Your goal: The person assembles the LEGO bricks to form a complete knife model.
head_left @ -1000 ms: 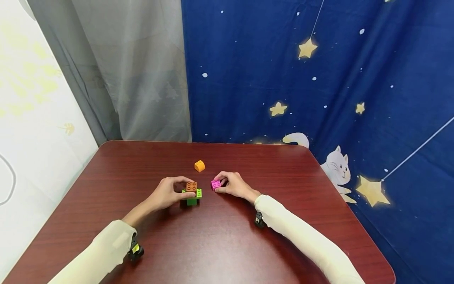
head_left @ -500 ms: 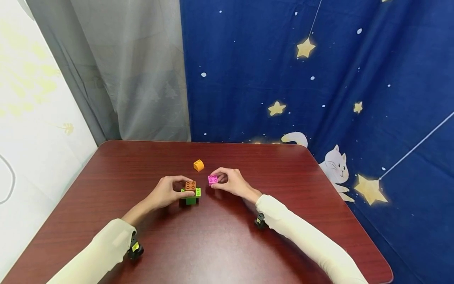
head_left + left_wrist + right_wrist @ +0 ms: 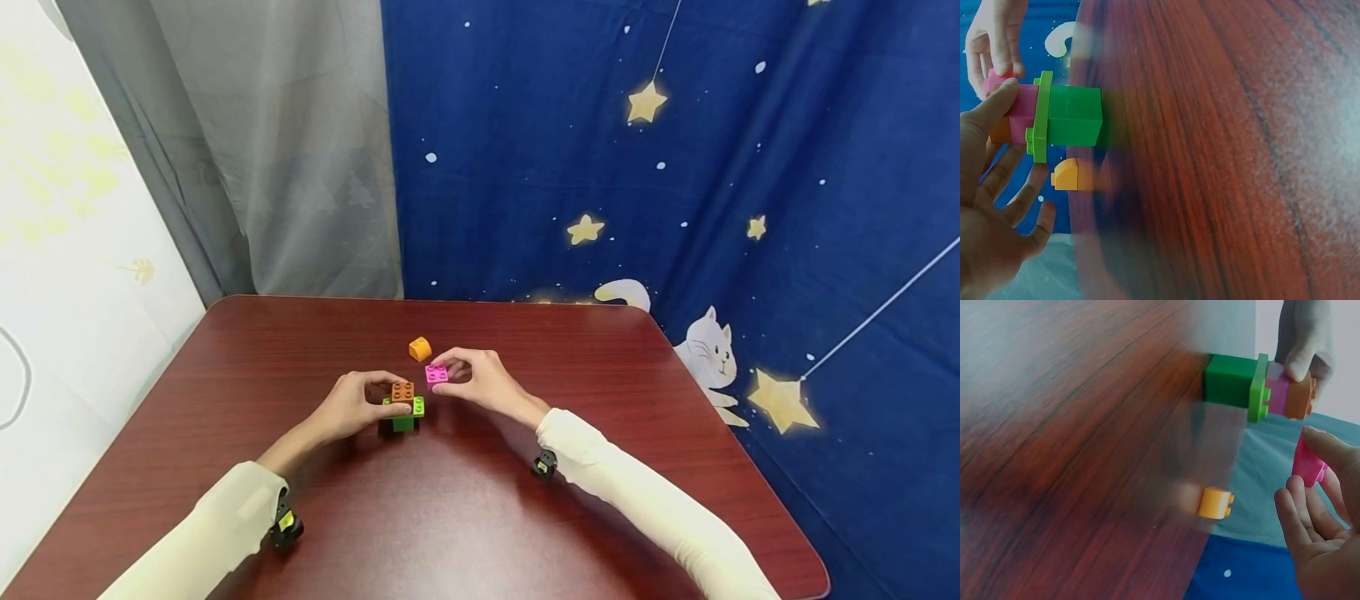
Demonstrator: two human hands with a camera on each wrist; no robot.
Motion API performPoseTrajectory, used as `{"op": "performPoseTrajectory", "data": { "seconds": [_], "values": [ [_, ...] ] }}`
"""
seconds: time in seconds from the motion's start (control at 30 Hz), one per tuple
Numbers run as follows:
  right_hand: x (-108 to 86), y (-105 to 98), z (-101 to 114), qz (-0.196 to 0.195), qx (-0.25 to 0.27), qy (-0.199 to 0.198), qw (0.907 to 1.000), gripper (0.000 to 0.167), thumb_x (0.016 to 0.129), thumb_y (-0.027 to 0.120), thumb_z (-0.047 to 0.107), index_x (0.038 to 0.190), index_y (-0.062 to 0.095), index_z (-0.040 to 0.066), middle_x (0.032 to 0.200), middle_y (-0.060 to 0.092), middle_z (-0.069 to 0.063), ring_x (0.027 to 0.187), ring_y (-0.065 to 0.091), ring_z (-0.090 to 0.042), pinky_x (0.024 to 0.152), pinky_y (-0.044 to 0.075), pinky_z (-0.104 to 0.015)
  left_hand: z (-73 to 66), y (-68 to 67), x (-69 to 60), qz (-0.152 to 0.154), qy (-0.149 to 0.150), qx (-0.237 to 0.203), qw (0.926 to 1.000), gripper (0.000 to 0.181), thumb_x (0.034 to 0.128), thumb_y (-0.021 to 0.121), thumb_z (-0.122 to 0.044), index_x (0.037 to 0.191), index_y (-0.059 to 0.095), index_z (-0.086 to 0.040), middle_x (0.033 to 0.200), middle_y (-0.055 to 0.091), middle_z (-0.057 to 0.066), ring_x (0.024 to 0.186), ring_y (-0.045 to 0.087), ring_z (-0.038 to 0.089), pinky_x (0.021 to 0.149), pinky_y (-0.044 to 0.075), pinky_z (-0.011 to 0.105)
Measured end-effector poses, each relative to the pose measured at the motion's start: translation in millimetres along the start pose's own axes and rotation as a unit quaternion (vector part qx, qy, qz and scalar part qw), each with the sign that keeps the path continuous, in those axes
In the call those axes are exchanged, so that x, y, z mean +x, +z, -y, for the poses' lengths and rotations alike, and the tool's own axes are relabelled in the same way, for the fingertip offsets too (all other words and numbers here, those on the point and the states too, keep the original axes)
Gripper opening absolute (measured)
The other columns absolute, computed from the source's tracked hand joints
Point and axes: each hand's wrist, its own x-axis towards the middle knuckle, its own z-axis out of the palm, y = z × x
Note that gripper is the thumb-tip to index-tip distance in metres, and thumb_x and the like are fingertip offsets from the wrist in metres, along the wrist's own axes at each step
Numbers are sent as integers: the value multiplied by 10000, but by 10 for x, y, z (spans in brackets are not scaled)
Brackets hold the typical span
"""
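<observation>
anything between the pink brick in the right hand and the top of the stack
Nothing visible stands between the pink brick and the orange-brown brick topping the stack; that brick's top is uncovered. The left hand grips the stack from the side, and the yellow brick lies farther back, off that line.

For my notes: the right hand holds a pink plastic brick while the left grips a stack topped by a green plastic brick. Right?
The top colour is wrong: the head view shows a square orange-brown plastic brick topping the stack. The rest holds.
</observation>
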Motion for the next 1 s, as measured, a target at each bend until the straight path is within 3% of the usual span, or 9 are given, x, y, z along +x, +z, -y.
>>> {"op": "performPoseTrajectory", "data": {
  "seconds": [0.37,0.63,0.8,1.0],
  "values": [
    [80,98,193,75,23,-207,9998,369,834,895,149,1169,745,121,954,746,-7,833,712,-70,799,581,-240,7,8,5,-33,56,-33,10000,391,821,905,-333,1138,770,-147,1001,775,20,861,745,183,794,576,398],
    [118,198,231,217,6,-243,9995,352,850,882,153,1169,740,109,994,756,-21,858,719,-54,813,593,-295,4,5,16,37,159,-74,9998,383,826,904,-297,1126,764,-105,1005,777,46,890,748,206,839,581,490],
    [133,259,240,226,55,-251,9994,339,856,878,166,1162,742,109,992,757,-30,853,722,-66,801,593,-289,9,1,20,66,162,-115,9998,353,826,904,-278,1106,766,-113,983,776,21,882,748,219,827,584,477],
    [142,306,257,248,130,-283,9992,335,860,876,202,1156,742,121,1040,765,18,872,731,-65,800,594,-284,9,-7,8,55,93,-22,9999,374,819,909,-290,1108,765,-100,976,781,14,883,752,208,776,582,345]
  ]
}}
